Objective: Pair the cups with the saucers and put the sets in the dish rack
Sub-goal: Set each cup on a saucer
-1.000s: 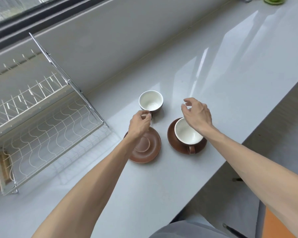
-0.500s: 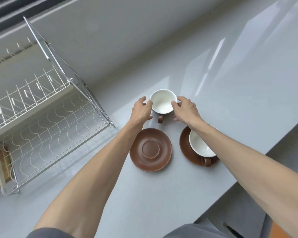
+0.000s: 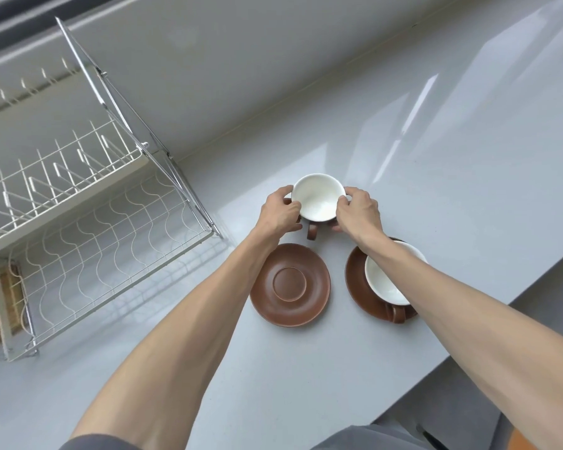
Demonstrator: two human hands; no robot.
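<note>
Two hands meet on one cup, and the layout runs from the rack on the left to a finished set on the right.

At far left stands the wire rack [image 3: 78, 228] on the counter [image 3: 436, 157], with nothing in it; both of its tiers are bare wire. Next comes the left hand [image 3: 281, 212], its fingers curled round the left side of the loose cup [image 3: 319, 196]. The cup is white inside and brown outside, upright, with its handle turned toward the person. Whether it has left the counter or still rests there I cannot tell. The right hand [image 3: 358, 211] closes on the cup's right side, fingertips at the rim, so the cup is pinched between both hands. Just in front of the cup lies the bare saucer [image 3: 290, 284], brown, flat, with a raised ring at its centre. To its right, close by but apart from it, sits the second saucer [image 3: 355, 280] with the second cup [image 3: 387, 277] already on it; the right forearm crosses over this pair.

The step in hand looks to be moving the loose cup onto the bare saucer. Risks, as I judge them:
- The right forearm passes low over the finished set; drawing the arms back could knock that cup or slide its saucer toward the counter edge, which is near.
- A glazed rim gives fingertips little hold, so the cup could slip.
- Set down off the ring, the cup would sit tilted and could slide when carried to the rack.
</note>
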